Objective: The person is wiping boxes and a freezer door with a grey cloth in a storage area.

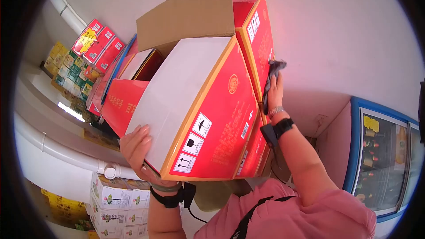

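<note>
1. Pink clothing on the person fills the lower edge, crossed by a dark strap.
2. Ahead of it stands a tilted red front carton, its white side turned upward and printed handling symbols near the lower corner.
3. Left hand: its grip pinches the front carton at that lower left corner.
4. Right hand: it lies over a dark grey cloth against a second red carton, just beside the first; I cannot tell whether this grip closes around the cloth.
5. Behind them, a brown cardboard flap stands raised.
6. White cartons are stacked lower left; a blue-framed glass-fronted cabinet holding bottles stands right.
</note>
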Action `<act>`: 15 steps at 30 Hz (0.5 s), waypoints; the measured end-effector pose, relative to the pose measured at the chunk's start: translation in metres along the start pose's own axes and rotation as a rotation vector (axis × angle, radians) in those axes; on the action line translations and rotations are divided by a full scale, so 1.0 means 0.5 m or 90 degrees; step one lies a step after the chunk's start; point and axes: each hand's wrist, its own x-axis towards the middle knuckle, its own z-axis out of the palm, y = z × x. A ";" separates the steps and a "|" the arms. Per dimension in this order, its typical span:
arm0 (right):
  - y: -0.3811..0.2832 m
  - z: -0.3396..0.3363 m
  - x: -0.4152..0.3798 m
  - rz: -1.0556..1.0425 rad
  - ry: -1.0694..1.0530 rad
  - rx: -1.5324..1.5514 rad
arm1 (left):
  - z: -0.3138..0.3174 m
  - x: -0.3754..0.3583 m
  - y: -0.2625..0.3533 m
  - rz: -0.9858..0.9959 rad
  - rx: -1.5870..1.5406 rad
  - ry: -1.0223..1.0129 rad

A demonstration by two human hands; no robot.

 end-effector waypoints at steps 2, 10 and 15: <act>-0.043 -0.011 -0.083 0.077 -0.008 0.011 | -0.003 0.002 0.000 -0.003 -0.013 -0.006; -0.320 0.025 -0.087 -0.352 -0.127 -0.006 | 0.003 0.002 0.015 -0.016 0.023 0.003; -0.362 0.070 0.148 -0.351 -0.124 0.032 | 0.000 -0.007 0.004 -0.008 0.038 -0.002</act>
